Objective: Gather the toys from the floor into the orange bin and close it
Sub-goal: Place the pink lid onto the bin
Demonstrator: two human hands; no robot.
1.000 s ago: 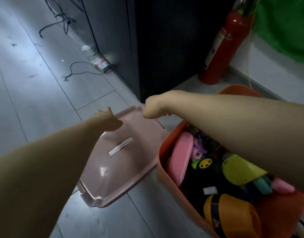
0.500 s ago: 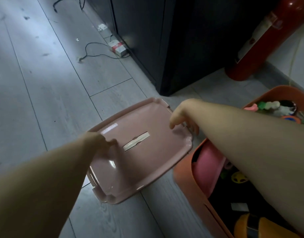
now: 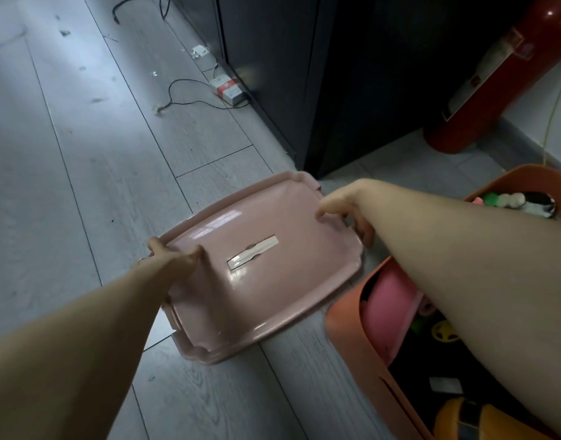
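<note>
pink plastic lid (image 3: 260,274), left hand (image 3: 174,258) gripping its left edge, right hand (image 3: 342,208) gripping far right corner, orange bin (image 3: 352,338) of toys at right

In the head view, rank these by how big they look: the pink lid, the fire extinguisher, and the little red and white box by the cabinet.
1. pink lid, though it is nearest the camera
2. fire extinguisher, partly cut off by the frame
3. red and white box, clearly smallest

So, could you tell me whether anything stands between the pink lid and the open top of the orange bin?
Nothing visible blocks it. The left hand and right hand grip the pink lid at opposite edges, just left of the orange bin. The right forearm crosses over the bin's opening, and the toys inside reach near the rim.
</note>
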